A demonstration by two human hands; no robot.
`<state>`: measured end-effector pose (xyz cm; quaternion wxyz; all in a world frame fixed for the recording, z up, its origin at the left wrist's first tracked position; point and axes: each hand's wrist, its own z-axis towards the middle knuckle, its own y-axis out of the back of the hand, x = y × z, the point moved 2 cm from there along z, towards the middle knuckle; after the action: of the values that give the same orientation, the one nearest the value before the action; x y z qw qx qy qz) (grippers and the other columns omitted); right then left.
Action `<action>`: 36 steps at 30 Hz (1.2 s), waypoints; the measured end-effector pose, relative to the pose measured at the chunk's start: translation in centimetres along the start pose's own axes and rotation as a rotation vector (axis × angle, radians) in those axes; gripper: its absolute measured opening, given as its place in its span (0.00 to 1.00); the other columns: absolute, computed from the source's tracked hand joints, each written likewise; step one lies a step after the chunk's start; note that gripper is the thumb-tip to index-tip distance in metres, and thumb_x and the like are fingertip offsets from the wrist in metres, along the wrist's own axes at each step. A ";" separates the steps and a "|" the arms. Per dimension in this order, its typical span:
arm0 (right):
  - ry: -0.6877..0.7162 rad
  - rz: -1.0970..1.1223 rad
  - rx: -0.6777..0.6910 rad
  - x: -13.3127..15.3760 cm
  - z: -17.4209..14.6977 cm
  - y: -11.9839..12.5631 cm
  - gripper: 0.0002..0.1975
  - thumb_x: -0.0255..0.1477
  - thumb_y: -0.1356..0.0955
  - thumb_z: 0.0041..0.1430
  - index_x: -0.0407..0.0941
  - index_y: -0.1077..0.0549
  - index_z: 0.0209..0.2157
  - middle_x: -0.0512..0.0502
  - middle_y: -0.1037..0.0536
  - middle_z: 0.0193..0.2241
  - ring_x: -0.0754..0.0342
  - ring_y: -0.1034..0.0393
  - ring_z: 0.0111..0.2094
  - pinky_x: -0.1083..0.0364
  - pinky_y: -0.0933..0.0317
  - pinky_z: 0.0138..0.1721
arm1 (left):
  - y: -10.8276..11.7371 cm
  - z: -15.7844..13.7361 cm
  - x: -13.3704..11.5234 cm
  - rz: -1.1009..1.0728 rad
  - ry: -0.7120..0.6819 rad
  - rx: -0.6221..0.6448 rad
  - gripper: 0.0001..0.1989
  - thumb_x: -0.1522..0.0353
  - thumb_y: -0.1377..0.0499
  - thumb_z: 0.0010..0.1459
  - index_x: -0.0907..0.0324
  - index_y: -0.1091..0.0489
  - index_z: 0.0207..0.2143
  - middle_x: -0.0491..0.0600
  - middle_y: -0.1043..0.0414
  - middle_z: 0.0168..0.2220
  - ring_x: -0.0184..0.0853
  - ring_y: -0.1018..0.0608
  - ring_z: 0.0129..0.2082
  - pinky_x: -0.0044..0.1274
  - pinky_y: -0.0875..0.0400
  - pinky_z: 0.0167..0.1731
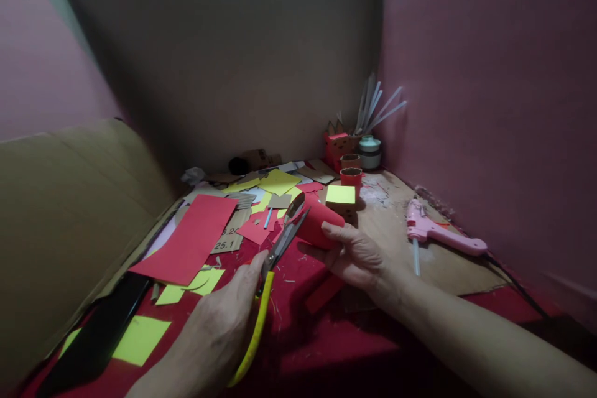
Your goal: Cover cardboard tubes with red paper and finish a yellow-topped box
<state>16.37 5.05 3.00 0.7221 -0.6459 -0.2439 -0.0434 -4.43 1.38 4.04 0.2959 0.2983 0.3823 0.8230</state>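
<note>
My left hand point(228, 305) grips a pair of scissors point(262, 317) with yellow handles, its fingers partly hidden behind them. The slightly parted blades point up and away, at the near rim of a red paper-covered cardboard tube point(319, 221). Around that tube my right hand point(357, 255) is closed, thumb on top, holding it tilted above the table. A strip of red paper seems to stick out at the tube's open end by the blades; whether it is being cut I cannot tell. Below the right hand lies a red paper strip point(325, 294).
Red paper point(196, 239), yellow sheets point(142, 340) and scraps cover the left and middle. A pink glue gun point(443, 236) lies on cardboard at right. Behind stand a small red tube point(351, 180), a yellow-topped block point(341, 194), a lidded jar point(370, 153) and glue sticks point(375, 106).
</note>
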 end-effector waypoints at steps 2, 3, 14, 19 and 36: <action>0.005 -0.011 0.003 0.0 0.0 -0.1 0.12 0.17 0.26 0.47 0.41 0.22 0.35 0.46 0.18 0.32 0.53 0.25 0.36 0.44 0.32 0.48 | 0.3 0.2 -0.2 0.019 0.001 -0.037 0.32 0.76 0.58 0.63 0.67 0.68 0.67 0.66 0.26 0.42 0.41 0.19 0.31 0.27 0.23 0.24; 0.010 -0.019 -0.001 0.0 0.0 -0.1 0.12 0.17 0.26 0.47 0.41 0.22 0.35 0.46 0.18 0.32 0.53 0.25 0.36 0.45 0.32 0.48 | 0.4 0.4 -0.3 0.028 0.001 -0.045 0.32 0.76 0.59 0.63 0.67 0.68 0.67 0.66 0.26 0.41 0.40 0.19 0.29 0.26 0.23 0.23; 0.040 -0.068 -0.006 -0.3 0.4 0.4 0.15 0.16 0.27 0.47 0.39 0.23 0.39 0.43 0.18 0.34 0.51 0.24 0.36 0.44 0.34 0.50 | -0.1 -0.6 -0.6 0.010 0.057 -0.010 0.29 0.74 0.59 0.62 0.69 0.59 0.65 0.59 0.26 0.35 0.34 0.23 0.18 0.23 0.29 0.14; -0.059 0.045 -0.074 0.2 0.3 0.4 0.15 0.22 0.24 0.42 0.43 0.22 0.36 0.46 0.17 0.31 0.49 0.24 0.35 0.38 0.37 0.51 | 0.2 -0.5 -0.8 -0.022 0.051 -0.013 0.26 0.75 0.58 0.62 0.70 0.54 0.62 0.56 0.27 0.31 0.34 0.24 0.19 0.20 0.30 0.14; -0.077 -0.094 -0.043 -0.3 -0.1 0.4 0.15 0.27 0.23 0.43 0.42 0.22 0.36 0.45 0.18 0.30 0.50 0.25 0.34 0.41 0.35 0.47 | -1.0 -2.2 -1.7 0.001 0.210 0.045 0.32 0.76 0.57 0.60 0.69 0.60 0.66 0.62 0.30 0.40 0.36 0.24 0.26 0.22 0.28 0.19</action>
<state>16.32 4.97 2.50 0.6954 -0.6501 -0.3008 -0.0576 -4.63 -0.31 1.59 0.2468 0.2173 0.4295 0.8410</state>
